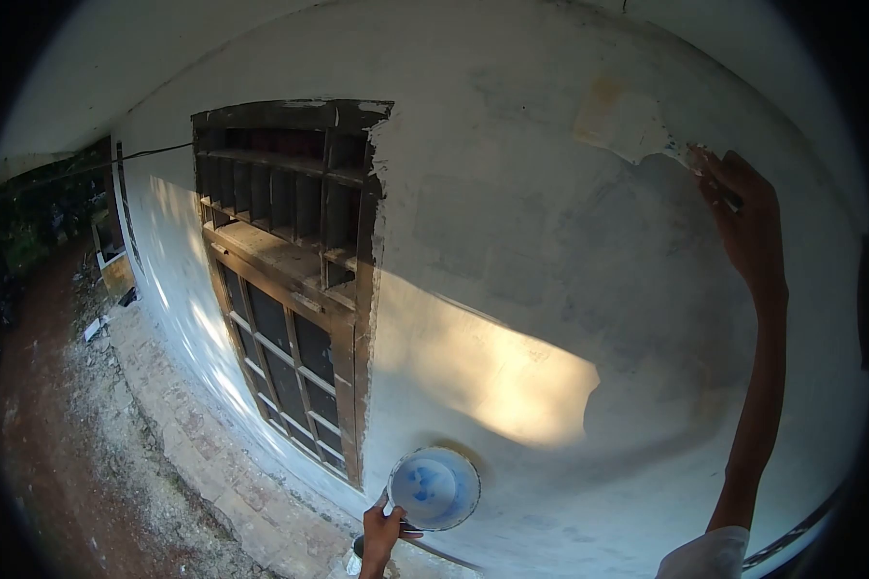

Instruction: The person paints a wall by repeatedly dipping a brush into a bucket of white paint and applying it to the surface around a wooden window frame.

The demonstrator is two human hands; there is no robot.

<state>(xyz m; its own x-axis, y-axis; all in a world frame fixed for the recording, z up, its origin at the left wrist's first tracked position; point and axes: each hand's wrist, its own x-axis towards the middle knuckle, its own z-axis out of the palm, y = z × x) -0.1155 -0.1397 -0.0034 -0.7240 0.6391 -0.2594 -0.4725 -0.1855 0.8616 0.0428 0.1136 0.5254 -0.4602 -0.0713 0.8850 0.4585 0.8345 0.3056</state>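
My right hand is raised at the upper right, its fingers closed round the handle of a paint-smeared paintbrush. The brush head is against or very near the wall and blends into a pale, yellowish patch. Low in the middle, my left hand grips the near left edge of a round paint bucket, thumb on the rim side. Whitish paint with blue streaks shows inside it. The bucket is held close to the white wall.
A brown wooden window frame with panes and slatted vents stands left of the bucket. Sunlight falls on the wall between window and right arm. Below run a paved ledge, rubble and a dirt path. A cable reaches the window's upper left.
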